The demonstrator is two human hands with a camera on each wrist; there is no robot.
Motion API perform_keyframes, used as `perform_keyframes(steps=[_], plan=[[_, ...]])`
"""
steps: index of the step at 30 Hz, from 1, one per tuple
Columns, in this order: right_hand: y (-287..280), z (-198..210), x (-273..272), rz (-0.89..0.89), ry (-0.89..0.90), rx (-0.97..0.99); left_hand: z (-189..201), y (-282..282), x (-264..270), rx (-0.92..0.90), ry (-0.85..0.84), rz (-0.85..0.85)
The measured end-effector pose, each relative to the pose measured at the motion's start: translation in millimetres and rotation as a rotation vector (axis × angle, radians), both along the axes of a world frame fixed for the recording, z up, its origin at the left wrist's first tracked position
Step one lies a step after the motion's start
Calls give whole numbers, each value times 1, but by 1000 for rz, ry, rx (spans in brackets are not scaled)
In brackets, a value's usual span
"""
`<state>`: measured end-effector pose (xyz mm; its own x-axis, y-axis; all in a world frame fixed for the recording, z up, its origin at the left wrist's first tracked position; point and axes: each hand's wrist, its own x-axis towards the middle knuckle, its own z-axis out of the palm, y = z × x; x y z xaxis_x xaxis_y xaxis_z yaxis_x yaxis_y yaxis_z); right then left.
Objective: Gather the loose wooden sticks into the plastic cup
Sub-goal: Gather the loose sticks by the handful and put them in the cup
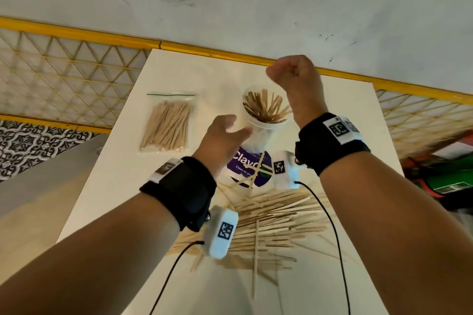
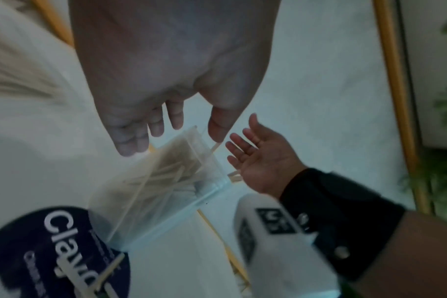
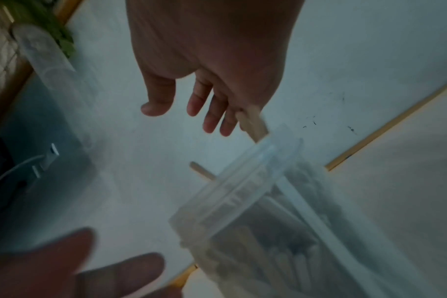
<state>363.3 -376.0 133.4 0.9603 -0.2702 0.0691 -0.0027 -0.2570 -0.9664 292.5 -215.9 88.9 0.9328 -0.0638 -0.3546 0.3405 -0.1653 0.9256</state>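
A clear plastic cup (image 1: 266,130) stands upright on the white table (image 1: 158,199), with many wooden sticks leaning inside it. My left hand (image 1: 225,133) hovers beside the cup's left wall, fingers straight and relaxed, holding nothing; the left wrist view shows this hand (image 2: 176,129) just above the cup (image 2: 166,181). My right hand (image 1: 289,71) is raised above and behind the rim. Seen from the left wrist, that right hand (image 2: 255,153) is spread with an empty palm. A stick (image 3: 253,125) pokes out of the cup (image 3: 255,221) close to the right hand (image 3: 184,113). Loose sticks (image 1: 276,215) lie heaped near me.
A zip bag of sticks (image 1: 166,125) lies left of the cup. A purple round sticker (image 1: 245,161) with two sticks across it sits between cup and heap. Yellow-framed mesh panels (image 1: 64,71) border the table behind. Black wrist cables (image 1: 330,225) hang over the heap.
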Motion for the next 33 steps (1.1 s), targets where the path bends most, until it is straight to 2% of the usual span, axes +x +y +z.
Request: perform_keyframes(steps=[3,5,9,11,14,17,21,25,27,30,32,33], plan=[[-8,3,-3,-131,-51,-130,-6,-7,12,267,-187,-132],[-8,2,0,-95,-3,-260,-8,-14,18,386,-321,-209],[10,-6,14,313,357,-813,-12,-24,26,468,-366,-239],[22,-7,17,453,467,-941,-16,-26,27,487,-372,-231],[29,-8,23,503,594,-923,-18,-25,29,465,-405,-216],[31,-8,29,598,653,-1045,-20,-25,29,456,-429,-203],[30,-3,29,718,647,-1101,-24,-27,29,473,-454,-185],[17,11,30,750,630,-986,-24,-27,31,499,-469,-202],[9,17,28,765,579,-1008,-26,-26,28,495,-477,-223],[-12,20,15,625,288,-846,-34,-16,18,499,-440,-231],[-33,16,-1,370,82,-719,-45,-2,8,614,-332,-263],[-47,13,-13,220,61,-692,-51,5,3,688,-239,-297]])
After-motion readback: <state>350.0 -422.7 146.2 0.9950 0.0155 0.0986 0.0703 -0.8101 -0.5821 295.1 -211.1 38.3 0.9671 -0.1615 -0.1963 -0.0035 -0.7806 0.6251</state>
